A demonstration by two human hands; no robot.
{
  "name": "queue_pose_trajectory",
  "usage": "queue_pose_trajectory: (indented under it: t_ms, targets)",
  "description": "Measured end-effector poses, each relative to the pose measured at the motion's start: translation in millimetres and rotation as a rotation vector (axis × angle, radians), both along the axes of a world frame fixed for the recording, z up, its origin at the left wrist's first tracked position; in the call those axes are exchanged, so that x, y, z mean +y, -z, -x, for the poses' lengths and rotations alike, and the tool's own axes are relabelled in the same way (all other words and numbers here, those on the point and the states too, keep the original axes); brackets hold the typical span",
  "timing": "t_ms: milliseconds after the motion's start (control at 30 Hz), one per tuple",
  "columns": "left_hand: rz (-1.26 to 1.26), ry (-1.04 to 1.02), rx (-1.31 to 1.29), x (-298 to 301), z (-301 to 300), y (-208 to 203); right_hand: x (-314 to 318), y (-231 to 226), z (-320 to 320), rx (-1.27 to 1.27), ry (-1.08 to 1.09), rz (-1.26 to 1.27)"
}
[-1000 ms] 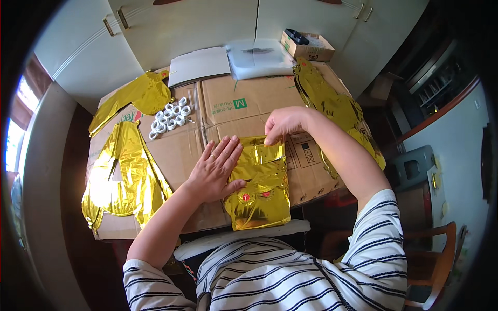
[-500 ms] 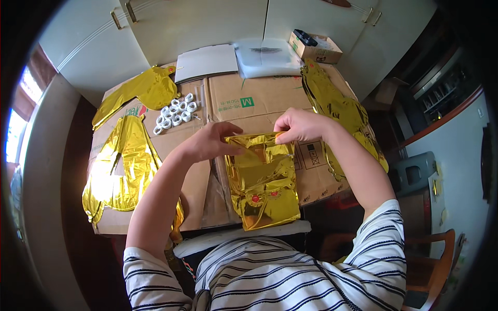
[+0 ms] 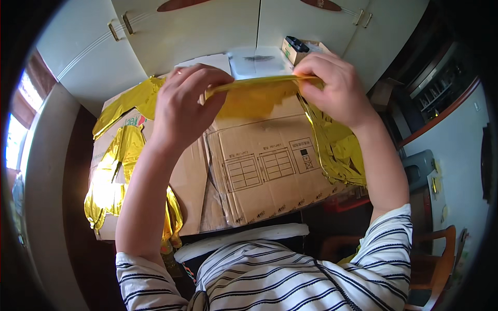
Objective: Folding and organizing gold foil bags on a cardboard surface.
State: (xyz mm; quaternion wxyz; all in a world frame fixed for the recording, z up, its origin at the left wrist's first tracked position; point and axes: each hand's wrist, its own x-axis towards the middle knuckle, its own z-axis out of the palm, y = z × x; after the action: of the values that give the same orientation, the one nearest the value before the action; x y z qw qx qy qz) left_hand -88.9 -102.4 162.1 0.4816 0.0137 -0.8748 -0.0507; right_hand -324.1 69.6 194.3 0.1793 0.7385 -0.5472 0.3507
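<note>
A flat gold foil sheet, looking like a deflated balloon (image 3: pixel 254 101), is lifted over the cardboard with its upper edge stretched between my hands. My left hand (image 3: pixel 184 103) is closed on the left end of that edge, thumb against fingers. At the right end, my right hand (image 3: pixel 332 85) pinches the edge between thumb and fingers. The held foil is blurred and hangs down at a slant. Other flat gold foil pieces lie around: one at near left (image 3: pixel 127 160), one at far left (image 3: pixel 129 106), and a crumpled one on the right (image 3: pixel 342 150).
Flattened cardboard (image 3: pixel 270 192) covers the table. At the back are a clear plastic stack (image 3: pixel 254 65), a white sheet (image 3: pixel 215 61) and a small carton (image 3: pixel 295 52) with a black item on it. Cabinets (image 3: pixel 197 31) stand behind; a wooden chair (image 3: pixel 441 259) is at lower right.
Both hands have risen and moved toward the back, carrying the foil up off the cardboard. Printed boxes on the cardboard have come into view; the white rolls are now hidden behind my left hand.
</note>
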Motion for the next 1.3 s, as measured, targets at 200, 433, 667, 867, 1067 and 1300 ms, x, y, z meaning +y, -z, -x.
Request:
queue_pose_trajectory:
  t_ms: [200, 433, 667, 867, 1067, 1300]
  targets:
    - [0.218, -0.037, -0.010, 47.1, -41.3, 74.3, 52.2, 66.6, -35.4, 0.586, -0.076, 0.278]
    - [-0.053, -0.109, -0.484, 98.4, -98.4, 153.5, 82.8, 178.3, -43.2, 0.603, -0.223, 0.084]
    - [-0.318, 0.030, -0.479, 111.7, -92.1, 149.2, 89.1, 176.8, -47.6, 0.609, -0.257, -0.004]
    - [-0.257, 0.021, -0.484, 112.5, -76.8, 164.0, 94.0, 175.2, -46.0, 0.618, -0.205, -0.043]
    - [-0.292, 0.010, -0.486, 114.0, -82.0, 163.7, 124.2, 147.8, -39.8, 0.023, -0.015, -0.345]
    - [-0.311, 0.027, -0.478, 117.3, -77.9, 156.6, 160.4, 161.2, -57.2, -1.138, 0.354, -0.881]
